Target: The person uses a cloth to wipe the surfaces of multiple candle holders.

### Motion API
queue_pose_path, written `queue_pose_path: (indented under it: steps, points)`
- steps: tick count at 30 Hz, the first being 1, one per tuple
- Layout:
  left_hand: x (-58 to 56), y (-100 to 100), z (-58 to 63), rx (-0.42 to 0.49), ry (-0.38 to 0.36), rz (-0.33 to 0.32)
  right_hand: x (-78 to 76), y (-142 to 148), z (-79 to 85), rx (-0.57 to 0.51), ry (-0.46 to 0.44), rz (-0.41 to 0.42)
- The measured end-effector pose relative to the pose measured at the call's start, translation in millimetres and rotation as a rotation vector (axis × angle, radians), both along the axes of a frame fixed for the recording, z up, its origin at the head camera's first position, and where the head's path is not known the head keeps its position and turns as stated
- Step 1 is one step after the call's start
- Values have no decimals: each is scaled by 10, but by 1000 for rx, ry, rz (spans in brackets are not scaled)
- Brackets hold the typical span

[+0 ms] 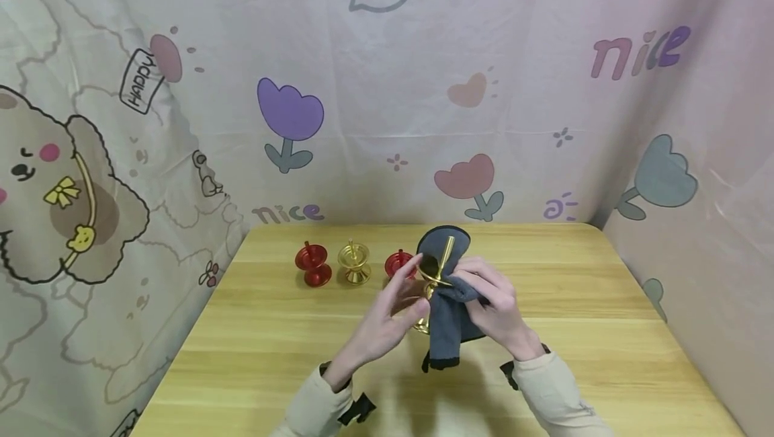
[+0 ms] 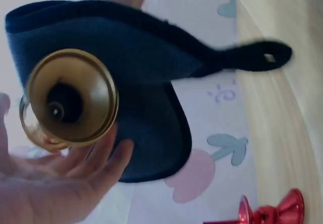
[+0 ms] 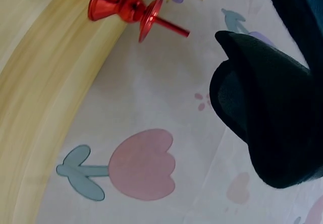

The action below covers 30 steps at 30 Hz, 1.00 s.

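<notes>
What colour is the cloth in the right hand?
Grey-blue cloth, black-edged; clearest in the head view.

Head from above — wrists close — sharing cloth (image 1: 444,333)

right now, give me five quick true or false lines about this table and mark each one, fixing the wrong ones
1. Three holders stand on the wooden table in a row. True: the left red holder, the middle gold holder and the right red holder.
2. The middle gold holder has a red holder on each side. True.
3. The holder at the cloth is red. False: the holder at the cloth is a second gold one.
4. The right grip pinches the cloth. True.
5. The cloth lies spread flat on the table. False: it is folded and bunched up against the second gold holder.
</notes>
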State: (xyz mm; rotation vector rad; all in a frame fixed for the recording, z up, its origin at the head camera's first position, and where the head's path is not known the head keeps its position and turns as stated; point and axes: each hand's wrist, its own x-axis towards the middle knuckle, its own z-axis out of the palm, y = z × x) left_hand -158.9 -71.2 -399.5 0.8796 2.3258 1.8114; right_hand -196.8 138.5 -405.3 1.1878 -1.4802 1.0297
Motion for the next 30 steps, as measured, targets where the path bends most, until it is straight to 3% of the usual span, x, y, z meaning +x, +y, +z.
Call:
queue_pose_path:
  steps: [4, 10, 13, 15, 19, 21, 24, 30]
  points:
    - [39, -34, -40, -65, 62, -35, -7, 32, -15, -14, -19, -29]
    - [61, -34, -98, 10, 80, -38, 24, 1, -62, -72, -121, 8]
    - [78, -33, -117, 56, 89, -62, 75, -9, -81, -122, -251, 65]
    - [88, -26, -122, 94, 83, -67, 127, -18, -94, -180, -389, 106]
    - [100, 2, -117, 176, 67, -12, 219, -60, -139, -321, -647, 170]
    - [105, 18, -111, 195, 62, 29, 249, -84, -171, -365, -718, 183]
    - [114, 36, -103, 189, 48, 79, 262, -108, -238, -339, -651, 171]
    - [139, 33, -80, 120, -7, 109, 178, -125, -312, -185, -266, 83]
